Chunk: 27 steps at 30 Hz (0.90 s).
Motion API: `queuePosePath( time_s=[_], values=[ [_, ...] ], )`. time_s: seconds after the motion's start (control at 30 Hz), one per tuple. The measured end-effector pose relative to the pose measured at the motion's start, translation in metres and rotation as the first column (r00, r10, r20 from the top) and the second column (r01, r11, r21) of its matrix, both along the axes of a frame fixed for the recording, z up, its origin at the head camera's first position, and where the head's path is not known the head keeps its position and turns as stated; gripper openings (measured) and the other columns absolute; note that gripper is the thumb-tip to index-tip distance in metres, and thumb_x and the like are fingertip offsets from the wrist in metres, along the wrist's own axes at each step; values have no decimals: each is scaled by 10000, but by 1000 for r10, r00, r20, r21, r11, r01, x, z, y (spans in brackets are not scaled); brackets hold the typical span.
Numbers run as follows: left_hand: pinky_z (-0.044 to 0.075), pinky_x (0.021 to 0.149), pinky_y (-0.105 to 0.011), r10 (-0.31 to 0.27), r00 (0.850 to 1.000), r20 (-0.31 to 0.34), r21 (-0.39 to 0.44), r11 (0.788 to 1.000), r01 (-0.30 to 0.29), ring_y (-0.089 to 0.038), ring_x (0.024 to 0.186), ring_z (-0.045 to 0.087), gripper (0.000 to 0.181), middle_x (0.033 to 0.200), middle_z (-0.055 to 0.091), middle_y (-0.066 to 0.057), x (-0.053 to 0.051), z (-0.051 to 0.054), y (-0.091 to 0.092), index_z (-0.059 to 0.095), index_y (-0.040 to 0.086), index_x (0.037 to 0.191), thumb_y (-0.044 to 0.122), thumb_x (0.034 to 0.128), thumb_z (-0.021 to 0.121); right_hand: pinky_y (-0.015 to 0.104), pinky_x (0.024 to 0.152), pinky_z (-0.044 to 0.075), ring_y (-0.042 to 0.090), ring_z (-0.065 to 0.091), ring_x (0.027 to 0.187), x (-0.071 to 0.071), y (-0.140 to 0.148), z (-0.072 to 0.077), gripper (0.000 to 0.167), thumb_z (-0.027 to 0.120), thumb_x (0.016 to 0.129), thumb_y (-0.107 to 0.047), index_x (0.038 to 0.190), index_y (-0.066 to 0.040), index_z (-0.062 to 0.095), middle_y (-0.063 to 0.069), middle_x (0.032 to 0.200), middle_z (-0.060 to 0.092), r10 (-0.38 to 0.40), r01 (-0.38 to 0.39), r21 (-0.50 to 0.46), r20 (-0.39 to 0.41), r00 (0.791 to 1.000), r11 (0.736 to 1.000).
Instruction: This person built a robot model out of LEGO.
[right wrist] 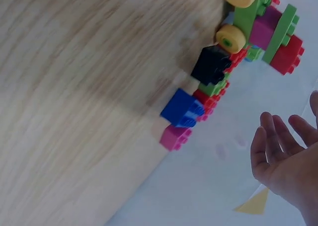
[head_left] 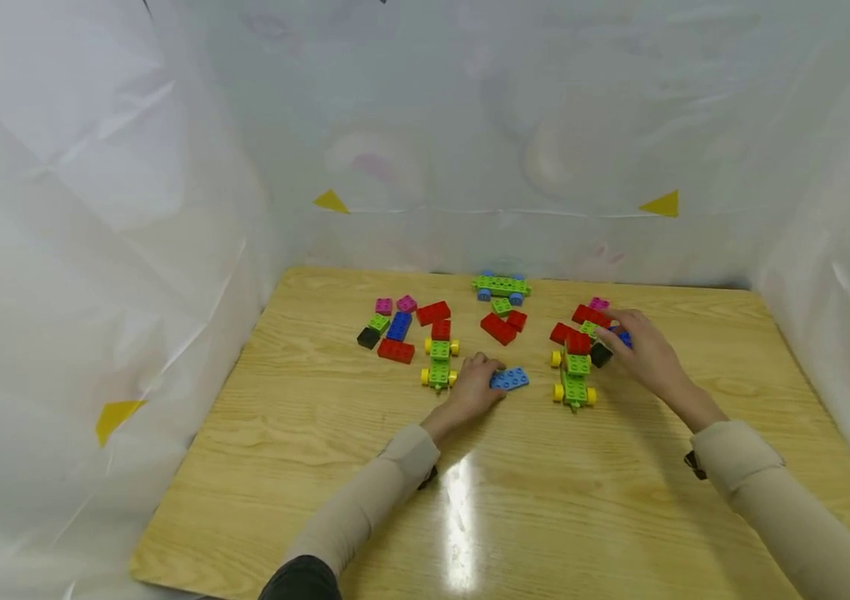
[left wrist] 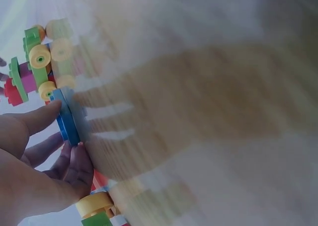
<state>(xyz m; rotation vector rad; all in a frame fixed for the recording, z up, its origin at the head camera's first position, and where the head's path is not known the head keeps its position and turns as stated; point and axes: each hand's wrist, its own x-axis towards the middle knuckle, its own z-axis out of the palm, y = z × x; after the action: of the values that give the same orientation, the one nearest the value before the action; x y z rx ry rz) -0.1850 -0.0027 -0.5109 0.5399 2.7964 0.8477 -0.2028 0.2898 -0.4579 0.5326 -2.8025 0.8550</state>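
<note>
Around the table [head_left: 245, 500]: pale, creased sheeting [head_left: 485, 125] rises on the left, right and far sides, marked with yellow triangles [head_left: 660, 204].
Table top: light wood grain, glossy, with a bright streak of reflection on the near part between the sleeves [head_left: 785, 500].
Left hand [head_left: 472, 389]: near the middle of the bricks; thumb and fingers clamped on the light-blue brick [head_left: 511, 379], the thumb at one end and fingertips at the other.
Right hand [head_left: 648, 354]: above the right group of bricks, fingers loosely bent and apart, holding nothing.
Yellow-wheeled cars: the left car [head_left: 439, 367] stands just left of the left hand, the right car [head_left: 575, 383] near the right hand.
Blue-wheeled base [head_left: 501, 286]: at the table's far edge.
Light-blue brick: flat on the table, between the two cars.
Dark-blue brick [right wrist: 181, 108]: in the right group, between the black brick [right wrist: 211, 65] and a pink brick [right wrist: 174, 137].
</note>
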Motion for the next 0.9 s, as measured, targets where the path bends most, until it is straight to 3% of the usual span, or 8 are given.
queuePosePath(
  time_s=[0.4, 0.67, 0.9],
  values=[
    [412, 832, -270, -48, 999, -21, -28, 998, 47, -210, 980, 478, 342, 1096, 540, -67, 8, 1, -7, 646, 76, 1214, 140, 881, 693, 600, 776, 426, 462, 524, 981, 9, 28, -16, 418, 600, 957, -94, 1301, 113, 481, 323, 1179, 498, -18, 18, -9, -2, 1000, 1000],
    [407, 844, -272, -42, 999, -7, -11, 999, 42, -211, 1008, 469, 372, 1127, 537, -74, 11, 3, -8, 628, 71, 1218, 217, 886, 712, 610, 800, 438, 465, 538, 987, 4, 24, -30, 433, 653, 917, -72, 1279, 117, 510, 323, 1144, 543, -7, 7, 21, 5, 1000, 1000],
    [400, 824, -256, -63, 998, -22, -51, 997, 62, -194, 976, 460, 347, 1080, 519, -51, 11, 4, -10, 631, 79, 1220, 175, 893, 694, 617, 843, 431, 483, 534, 1020, 2, 14, -34, 452, 661, 908, -65, 1288, 122, 504, 341, 1167, 545, 1, -3, 45, 40, 999, 999]
  ],
)
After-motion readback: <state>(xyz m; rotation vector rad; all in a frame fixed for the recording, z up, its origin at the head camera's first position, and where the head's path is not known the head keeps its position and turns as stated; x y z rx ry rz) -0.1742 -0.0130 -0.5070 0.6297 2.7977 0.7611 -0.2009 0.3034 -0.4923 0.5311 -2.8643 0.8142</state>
